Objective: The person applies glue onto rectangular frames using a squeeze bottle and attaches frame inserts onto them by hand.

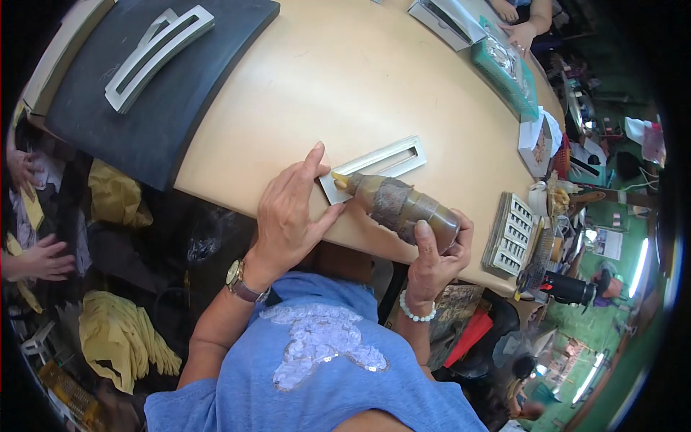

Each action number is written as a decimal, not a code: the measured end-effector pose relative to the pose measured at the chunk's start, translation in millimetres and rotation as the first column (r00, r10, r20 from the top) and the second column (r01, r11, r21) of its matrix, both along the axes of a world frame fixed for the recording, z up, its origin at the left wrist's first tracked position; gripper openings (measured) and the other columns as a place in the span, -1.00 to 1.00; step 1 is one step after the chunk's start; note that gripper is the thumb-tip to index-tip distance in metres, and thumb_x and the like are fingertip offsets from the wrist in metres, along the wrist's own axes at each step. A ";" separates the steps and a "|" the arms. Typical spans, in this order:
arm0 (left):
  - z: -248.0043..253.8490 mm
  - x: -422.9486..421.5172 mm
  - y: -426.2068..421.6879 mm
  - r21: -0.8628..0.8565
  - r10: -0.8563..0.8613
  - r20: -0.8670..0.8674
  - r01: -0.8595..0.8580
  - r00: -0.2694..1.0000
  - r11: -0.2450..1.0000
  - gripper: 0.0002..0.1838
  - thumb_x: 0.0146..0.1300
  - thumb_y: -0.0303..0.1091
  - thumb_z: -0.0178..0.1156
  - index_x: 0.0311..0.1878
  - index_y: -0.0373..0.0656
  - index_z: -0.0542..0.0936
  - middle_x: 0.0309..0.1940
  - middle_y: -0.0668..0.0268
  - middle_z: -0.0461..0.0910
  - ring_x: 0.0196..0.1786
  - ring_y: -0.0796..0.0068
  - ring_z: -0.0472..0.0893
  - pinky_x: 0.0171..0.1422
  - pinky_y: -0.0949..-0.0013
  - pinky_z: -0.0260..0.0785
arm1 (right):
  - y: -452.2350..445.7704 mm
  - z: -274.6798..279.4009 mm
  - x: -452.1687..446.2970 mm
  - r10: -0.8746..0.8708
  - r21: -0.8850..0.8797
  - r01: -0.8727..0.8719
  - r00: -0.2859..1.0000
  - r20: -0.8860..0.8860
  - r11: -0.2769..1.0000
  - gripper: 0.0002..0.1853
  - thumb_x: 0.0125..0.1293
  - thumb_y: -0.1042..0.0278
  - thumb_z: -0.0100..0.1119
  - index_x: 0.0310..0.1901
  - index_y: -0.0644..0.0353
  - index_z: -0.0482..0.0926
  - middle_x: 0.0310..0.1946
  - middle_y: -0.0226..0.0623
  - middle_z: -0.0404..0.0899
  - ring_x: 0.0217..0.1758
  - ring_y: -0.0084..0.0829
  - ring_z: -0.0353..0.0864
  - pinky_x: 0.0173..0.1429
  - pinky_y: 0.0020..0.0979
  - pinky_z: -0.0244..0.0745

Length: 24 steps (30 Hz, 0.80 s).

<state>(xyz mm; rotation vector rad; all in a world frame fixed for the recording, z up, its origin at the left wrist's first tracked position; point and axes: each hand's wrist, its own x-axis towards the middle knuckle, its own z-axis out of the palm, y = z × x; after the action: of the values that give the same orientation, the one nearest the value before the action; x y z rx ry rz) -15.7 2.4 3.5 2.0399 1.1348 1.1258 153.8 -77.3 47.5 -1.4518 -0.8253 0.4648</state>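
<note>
Past the left end of the tan table (324,57), another person's hand (44,259) spreads beside pale yellow strips, and yellow cloth (122,335) hangs low. A dark board (155,79) covers the table's left end and bears slotted frames (162,54).

At the table's near edge, the left hand (288,205), above a watch (235,273), sets thumb and fingers about one end of a pale slotted frame (409,153) lying flat on the bare tabletop; whether they pinch it, I cannot tell. A brown, tape-wrapped bottle (432,212) slants over that end, nozzle toward the left hand. The right hand (440,252) is wrapped around the bottle's base, holding it above the table's near edge.

On the table's far right stand a white box (450,25) and a green basket (529,93), with a co-worker's hand (522,34) at the basket. A stack of slotted parts (511,234) sits on the table's right edge. Beyond the table's right side are green walls (601,277) and a lit tube lamp (639,266).
</note>
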 end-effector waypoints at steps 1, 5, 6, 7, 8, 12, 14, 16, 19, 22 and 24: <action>-0.1 -0.4 0.0 -0.003 0.000 0.003 0.000 1.000 1.000 -0.08 -0.13 -0.45 0.43 0.35 -0.32 0.21 -0.13 0.15 0.60 -0.03 0.16 0.56 0.11 0.20 0.37 | -0.8 0.0 -2.4 0.009 0.005 -0.009 1.000 0.006 1.000 -0.55 0.01 0.49 0.45 -0.08 0.27 0.43 -0.23 -0.37 0.50 -0.18 -0.57 0.52 -0.04 -0.52 0.47; -2.2 -1.4 0.4 -0.001 -0.003 0.005 0.003 1.000 1.000 -0.06 -0.12 -0.45 0.42 0.37 -0.34 0.17 -0.14 0.15 0.60 -0.03 0.15 0.56 0.12 0.19 0.37 | -3.4 2.2 -0.8 0.052 -0.064 -0.057 0.996 -0.077 0.996 -0.56 0.03 0.46 0.41 -0.07 0.28 0.43 -0.22 -0.34 0.52 -0.18 -0.57 0.52 -0.01 -0.52 0.46; -2.9 -1.6 0.5 0.003 -0.004 0.003 0.004 1.000 1.000 -0.06 -0.12 -0.45 0.42 0.37 -0.34 0.17 -0.14 0.14 0.60 -0.03 0.14 0.56 0.13 0.19 0.36 | -4.4 0.4 5.5 0.086 -0.027 -0.092 0.981 -0.174 0.995 -0.58 0.07 0.44 0.38 -0.05 0.29 0.43 -0.21 -0.32 0.53 -0.17 -0.54 0.54 -0.01 -0.51 0.47; -2.8 -1.6 0.5 0.007 -0.004 0.004 0.004 1.000 1.000 -0.06 -0.12 -0.45 0.42 0.37 -0.34 0.17 -0.14 0.14 0.60 -0.03 0.15 0.56 0.12 0.19 0.37 | -5.7 -2.7 16.4 0.121 0.013 -0.122 0.956 -0.267 0.992 -0.59 0.10 0.42 0.35 -0.03 0.30 0.44 -0.19 -0.29 0.54 -0.16 -0.52 0.55 -0.01 -0.50 0.48; -2.8 -1.3 0.8 0.011 -0.005 0.006 0.005 1.000 1.000 -0.06 -0.12 -0.46 0.41 0.37 -0.33 0.17 -0.14 0.14 0.60 -0.04 0.15 0.56 0.12 0.19 0.37 | -7.0 -4.7 27.0 0.157 0.056 -0.147 0.922 -0.355 0.988 -0.60 0.13 0.40 0.31 -0.02 0.30 0.44 -0.17 -0.27 0.55 -0.15 -0.50 0.57 -0.01 -0.49 0.49; -3.4 -0.3 0.5 0.011 0.001 0.004 -0.001 1.000 1.000 -0.07 -0.12 -0.46 0.41 0.37 -0.31 0.19 -0.14 0.15 0.60 -0.05 0.16 0.57 0.12 0.20 0.37 | -11.9 -5.5 59.9 0.017 0.118 0.037 0.905 -0.424 0.992 -0.64 0.27 0.38 0.18 0.05 0.33 0.44 -0.13 -0.20 0.58 -0.10 -0.37 0.62 0.01 -0.39 0.56; -2.1 -0.4 0.1 0.014 0.006 -0.004 -0.006 1.000 1.000 -0.08 -0.12 -0.46 0.42 0.36 -0.31 0.20 -0.14 0.15 0.60 -0.05 0.16 0.57 0.12 0.20 0.37 | -15.2 -7.7 76.8 -0.063 0.116 0.111 0.933 -0.356 0.987 -0.65 0.27 0.35 0.20 0.04 0.32 0.45 -0.14 -0.22 0.58 -0.11 -0.39 0.62 -0.01 -0.40 0.57; -1.8 -0.2 -0.3 0.011 0.007 -0.005 -0.007 1.000 1.000 -0.09 -0.13 -0.46 0.42 0.35 -0.31 0.22 -0.14 0.15 0.60 -0.05 0.17 0.57 0.12 0.20 0.37 | -17.7 -13.5 92.6 -0.129 0.134 0.172 0.951 -0.283 0.976 -0.68 0.28 0.37 0.21 0.01 0.29 0.46 -0.14 -0.24 0.59 -0.12 -0.44 0.62 -0.05 -0.43 0.59; -1.6 0.1 -0.1 0.003 0.006 -0.006 -0.006 1.000 1.000 -0.11 -0.13 -0.47 0.41 0.34 -0.31 0.23 -0.13 0.15 0.61 -0.05 0.17 0.57 0.12 0.20 0.36 | -15.2 -19.7 99.8 -0.170 0.137 0.202 0.963 -0.210 0.970 -0.72 0.28 0.33 0.22 -0.03 0.26 0.50 -0.14 -0.25 0.60 -0.16 -0.42 0.65 -0.13 -0.45 0.64; -0.8 0.9 -0.4 0.004 0.008 -0.015 -0.008 1.000 1.000 -0.11 -0.13 -0.48 0.41 0.34 -0.31 0.24 -0.14 0.16 0.61 -0.05 0.17 0.57 0.12 0.20 0.36 | -11.6 -25.8 101.9 -0.221 0.122 0.235 0.968 -0.117 0.964 -0.73 0.27 0.36 0.23 -0.04 0.26 0.51 -0.16 -0.27 0.61 -0.16 -0.44 0.64 -0.13 -0.45 0.64; -1.4 0.6 -0.5 0.008 0.009 -0.017 -0.009 1.000 1.000 -0.12 -0.13 -0.48 0.40 0.34 -0.30 0.24 -0.14 0.16 0.61 -0.05 0.18 0.57 0.12 0.21 0.36 | -10.7 -27.4 102.0 -0.236 0.111 0.251 0.962 -0.134 0.961 -0.72 0.25 0.45 0.22 -0.02 0.29 0.49 -0.15 -0.27 0.59 -0.14 -0.46 0.61 -0.04 -0.43 0.58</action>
<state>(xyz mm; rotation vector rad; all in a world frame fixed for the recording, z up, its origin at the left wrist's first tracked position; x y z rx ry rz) -15.1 1.9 2.1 2.0560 1.1507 1.1210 255.8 -88.0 20.1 -1.3716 -0.5605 0.3026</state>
